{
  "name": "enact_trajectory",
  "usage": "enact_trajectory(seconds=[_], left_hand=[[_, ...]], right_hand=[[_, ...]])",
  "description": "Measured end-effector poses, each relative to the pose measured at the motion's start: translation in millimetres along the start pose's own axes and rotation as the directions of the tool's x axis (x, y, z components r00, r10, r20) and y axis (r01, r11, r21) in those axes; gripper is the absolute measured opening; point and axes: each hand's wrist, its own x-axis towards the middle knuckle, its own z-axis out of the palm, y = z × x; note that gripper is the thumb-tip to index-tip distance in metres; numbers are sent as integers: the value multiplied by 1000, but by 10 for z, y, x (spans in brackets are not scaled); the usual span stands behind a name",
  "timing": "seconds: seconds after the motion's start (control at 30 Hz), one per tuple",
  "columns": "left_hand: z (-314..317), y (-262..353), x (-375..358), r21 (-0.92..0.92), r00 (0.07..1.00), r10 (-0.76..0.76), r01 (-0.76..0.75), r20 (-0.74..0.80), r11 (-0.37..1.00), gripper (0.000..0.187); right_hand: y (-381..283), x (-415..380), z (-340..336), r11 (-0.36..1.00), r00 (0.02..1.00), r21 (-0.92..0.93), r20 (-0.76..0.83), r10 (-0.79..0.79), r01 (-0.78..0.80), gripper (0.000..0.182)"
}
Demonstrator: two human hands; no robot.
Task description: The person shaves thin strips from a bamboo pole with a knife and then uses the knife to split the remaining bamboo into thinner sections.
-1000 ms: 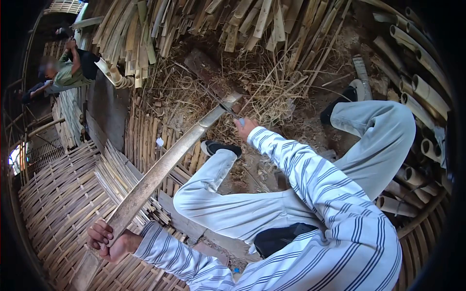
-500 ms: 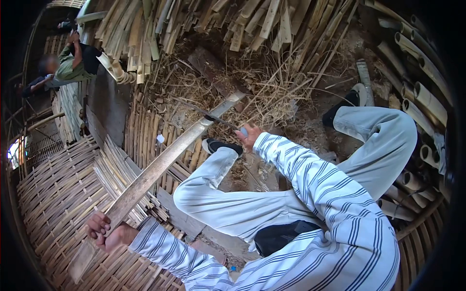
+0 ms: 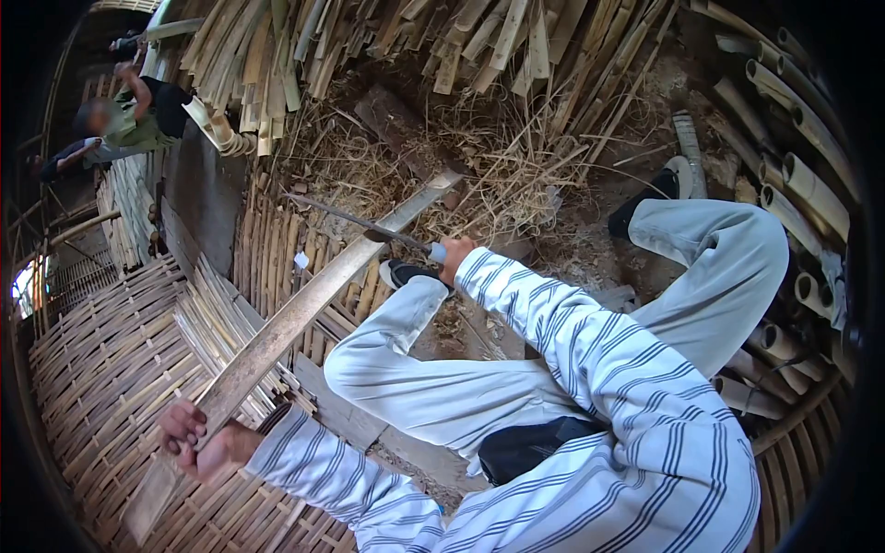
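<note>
Blade (image 3: pixel 334 212) crosses split bamboo (image 3: pixel 293 318) toward its far end; looks like a scraping pass. Your right hand (image 3: pixel 457 257) clenches the handle (image 3: pixel 437 252); your left hand (image 3: pixel 210 450) grips the bamboo's near part. Another pass calls for steady bamboo, shallow blade angle.

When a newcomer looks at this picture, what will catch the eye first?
The long bamboo strip, slanting across the centre, the left hand gripping it near its lower end. The right hand holds a thin blade across it, nearer the far end. At the top, split bamboo pieces crowd above shavings.
</note>
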Motion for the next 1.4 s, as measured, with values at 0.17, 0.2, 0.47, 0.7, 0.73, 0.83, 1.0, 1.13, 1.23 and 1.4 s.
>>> enact_trajectory(seconds=[0.17,0.2,0.47,0.7,0.73,0.83,1.0,1.13,1.23,1.4], left_hand=[[-75,66,-75,-33,999,-50,50,-2,998,18],[-81,84,-84,-43,999,-40,41,33,998,19],[116,170,-148,-120,997,-35,43,70,992,21],[196,229,-153,-239,982,-32,77,185,968,19],[250,239,-184,-214,991,-17,46,134,976,19],[285,189,-153,-135,994,-10,25,111,991,19],[378,150,-140,-159,995,37,-22,94,987,18],[314,212,-105,-176,986,-57,84,156,981,17],[351,170,-126,-68,995,-36,42,89,997,17],[465,188,-205,-97,998,25,-20,52,995,17]], right_hand=[[-299,-387,-244,975,1000,221,0,-18,17,51],[-354,-462,-266,960,1000,278,-14,-13,16,51],[-258,-324,-413,914,994,404,-107,12,32,68],[152,-184,-141,980,978,94,-98,187,-178,39],[246,-100,-160,977,978,40,-28,209,-207,38],[171,-113,-234,971,971,17,8,239,-239,37],[-191,-429,-159,996,984,90,-172,44,-29,32],[-78,-184,-265,995,998,102,-66,20,-13,38],[-133,-233,-355,997,997,71,-75,-11,17,37],[-274,-358,-216,986,989,162,-145,-22,46,37]])
